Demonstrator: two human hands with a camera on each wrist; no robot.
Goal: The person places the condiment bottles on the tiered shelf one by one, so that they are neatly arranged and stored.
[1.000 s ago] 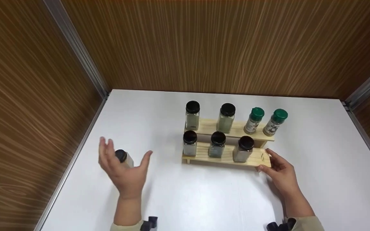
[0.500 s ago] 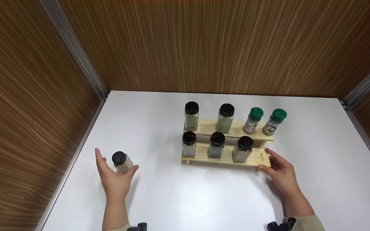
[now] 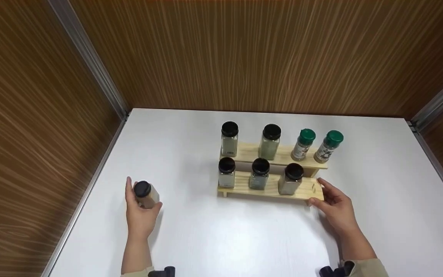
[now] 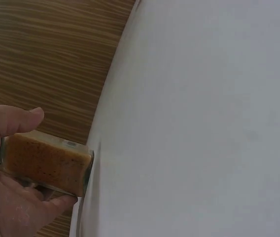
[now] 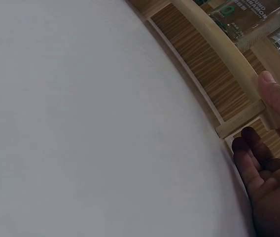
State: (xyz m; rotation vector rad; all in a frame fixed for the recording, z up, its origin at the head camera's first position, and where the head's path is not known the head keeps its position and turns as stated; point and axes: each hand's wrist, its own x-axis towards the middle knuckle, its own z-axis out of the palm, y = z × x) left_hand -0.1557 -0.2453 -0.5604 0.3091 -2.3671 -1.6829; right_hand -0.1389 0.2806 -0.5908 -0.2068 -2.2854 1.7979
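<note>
A spice jar (image 3: pixel 146 195) with a black lid and orange-brown contents stands on the table at the left. My left hand (image 3: pixel 140 221) is around it, fingers along its left side and thumb at its right. In the left wrist view the thumb lies over one edge of the jar (image 4: pixel 49 163) and fingers are under the other. At the right, my right hand (image 3: pixel 338 209) grips the lower right end of a two-step wooden spice rack (image 3: pixel 308 190), thumb on the front edge. The right wrist view shows other fingers curled by the rack's leg (image 5: pixel 241 118).
Black-lidded jars (image 3: pixel 259 175) stand on the lower step. The upper step carries two black-lidded jars (image 3: pixel 270 144) and two green-capped shakers (image 3: pixel 328 147). Wood-grain panels (image 3: pixel 244 57) border the white table (image 3: pixel 221 238) at the back and sides.
My left hand has come down and slightly left, and its spread fingers and thumb have closed in around the jar. The right hand and the rack stay in place.
</note>
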